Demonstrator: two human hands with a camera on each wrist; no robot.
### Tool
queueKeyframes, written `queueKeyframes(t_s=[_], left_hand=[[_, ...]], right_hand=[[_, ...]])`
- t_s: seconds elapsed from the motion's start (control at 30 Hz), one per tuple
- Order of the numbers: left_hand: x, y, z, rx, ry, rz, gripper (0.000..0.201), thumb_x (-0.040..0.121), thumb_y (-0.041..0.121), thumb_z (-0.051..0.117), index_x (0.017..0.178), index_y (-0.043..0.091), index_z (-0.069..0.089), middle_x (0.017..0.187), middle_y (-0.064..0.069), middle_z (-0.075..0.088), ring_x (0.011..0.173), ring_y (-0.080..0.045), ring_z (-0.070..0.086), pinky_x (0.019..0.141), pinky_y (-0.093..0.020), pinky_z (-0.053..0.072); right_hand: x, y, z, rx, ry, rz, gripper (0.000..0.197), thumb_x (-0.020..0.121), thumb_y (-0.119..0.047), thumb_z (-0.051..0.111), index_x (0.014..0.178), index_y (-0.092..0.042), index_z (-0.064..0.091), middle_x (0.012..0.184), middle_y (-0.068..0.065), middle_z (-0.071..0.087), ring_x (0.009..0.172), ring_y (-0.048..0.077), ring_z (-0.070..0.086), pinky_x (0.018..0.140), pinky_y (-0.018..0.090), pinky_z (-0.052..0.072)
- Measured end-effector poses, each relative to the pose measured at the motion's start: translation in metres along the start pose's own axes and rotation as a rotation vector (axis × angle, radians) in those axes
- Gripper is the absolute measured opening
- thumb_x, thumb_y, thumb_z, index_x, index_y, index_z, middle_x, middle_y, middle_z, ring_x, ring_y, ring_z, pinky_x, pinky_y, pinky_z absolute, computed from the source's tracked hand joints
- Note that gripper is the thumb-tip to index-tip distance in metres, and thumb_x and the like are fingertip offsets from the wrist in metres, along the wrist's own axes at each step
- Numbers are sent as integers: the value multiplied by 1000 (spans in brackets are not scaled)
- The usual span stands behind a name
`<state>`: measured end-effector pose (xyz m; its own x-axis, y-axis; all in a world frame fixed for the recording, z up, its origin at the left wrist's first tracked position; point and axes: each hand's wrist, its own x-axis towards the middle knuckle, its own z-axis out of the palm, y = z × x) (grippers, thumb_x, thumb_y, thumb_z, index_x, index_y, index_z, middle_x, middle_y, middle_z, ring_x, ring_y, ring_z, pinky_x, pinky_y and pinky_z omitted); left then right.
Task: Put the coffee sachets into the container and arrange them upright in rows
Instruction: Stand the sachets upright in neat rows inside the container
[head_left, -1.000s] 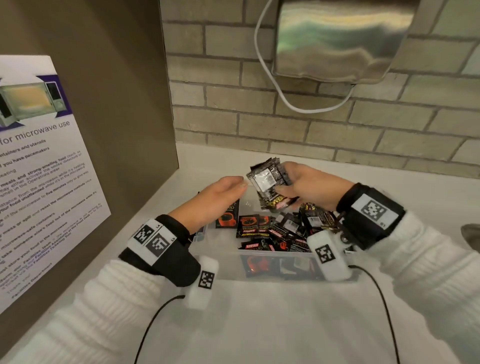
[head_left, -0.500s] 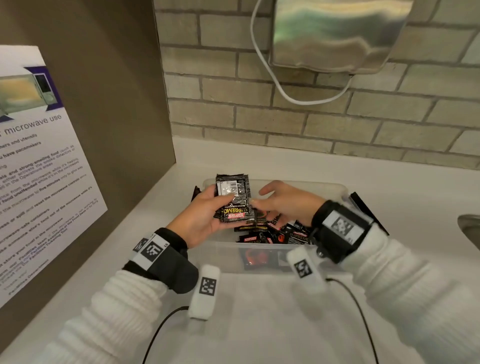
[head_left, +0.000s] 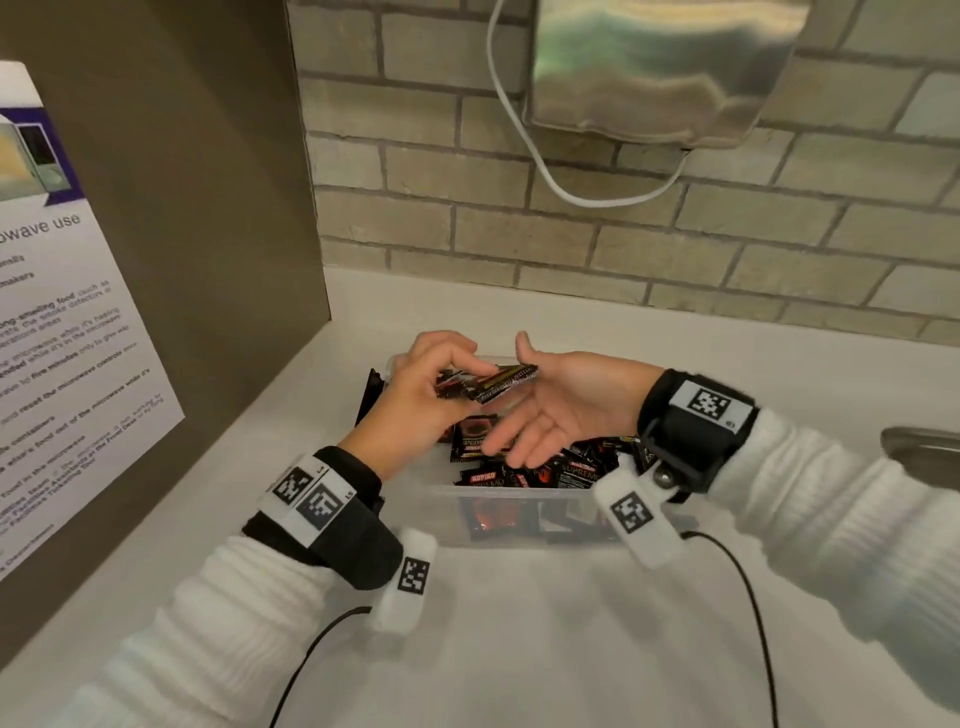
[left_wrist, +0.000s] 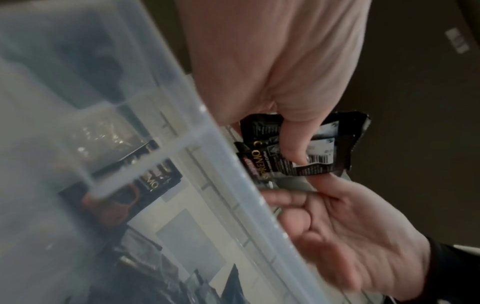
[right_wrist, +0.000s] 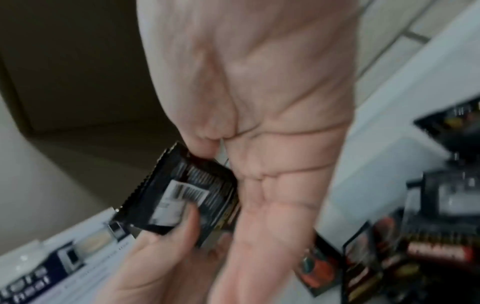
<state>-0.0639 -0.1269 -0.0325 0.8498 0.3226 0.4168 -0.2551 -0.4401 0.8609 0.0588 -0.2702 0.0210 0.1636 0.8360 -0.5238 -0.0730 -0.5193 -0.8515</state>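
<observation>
A clear plastic container (head_left: 519, 512) stands on the white counter with several black and red coffee sachets (head_left: 524, 473) lying loose in it. Above its far left corner my left hand (head_left: 457, 374) pinches a small stack of black sachets (head_left: 493, 385), held nearly flat. My right hand (head_left: 524, 413) is beside the stack, palm up, fingers straight, holding nothing. In the left wrist view my thumb presses on the stack (left_wrist: 306, 148) beyond the container rim (left_wrist: 207, 135). The right wrist view shows the stack (right_wrist: 182, 195) against my open right palm.
A brown side panel with a microwave notice (head_left: 67, 374) stands at the left. A brick wall carries a steel dispenser (head_left: 660, 67) and a white cable. A black sachet (head_left: 371, 395) sits outside the container's left wall. A metal sink edge (head_left: 924, 457) shows at the right.
The stack passed from my right hand to my left. My right hand let go and opened palm up; the left tilted the stack from upright to nearly flat.
</observation>
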Motion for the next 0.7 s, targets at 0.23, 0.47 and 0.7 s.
queueKeyframes(t_s=[0.23, 0.47, 0.7], left_hand=[[4, 3, -4, 38, 78, -45, 57, 78, -16, 57, 99, 37, 62, 137, 12, 33, 130, -17, 34, 104, -30, 35], [-4, 1, 3, -468, -13, -404, 38, 95, 25, 49, 130, 10, 46, 120, -9, 61, 105, -21, 63, 85, -32, 55], [-3, -9, 5, -336, 190, -389, 31, 87, 10, 63, 115, 16, 53, 112, -11, 63, 106, -27, 62, 90, -43, 52]], right_hand=[[16, 15, 16, 260, 266, -357, 14, 89, -3, 54, 101, -8, 58, 94, 8, 65, 78, 17, 66, 63, 21, 57], [29, 30, 32, 289, 487, -395, 24, 91, -1, 53, 115, -5, 52, 99, 9, 62, 78, 17, 62, 55, 18, 55], [39, 44, 43, 282, 632, -425, 20, 90, -17, 59, 107, -9, 53, 90, 2, 62, 74, 14, 64, 52, 21, 54]])
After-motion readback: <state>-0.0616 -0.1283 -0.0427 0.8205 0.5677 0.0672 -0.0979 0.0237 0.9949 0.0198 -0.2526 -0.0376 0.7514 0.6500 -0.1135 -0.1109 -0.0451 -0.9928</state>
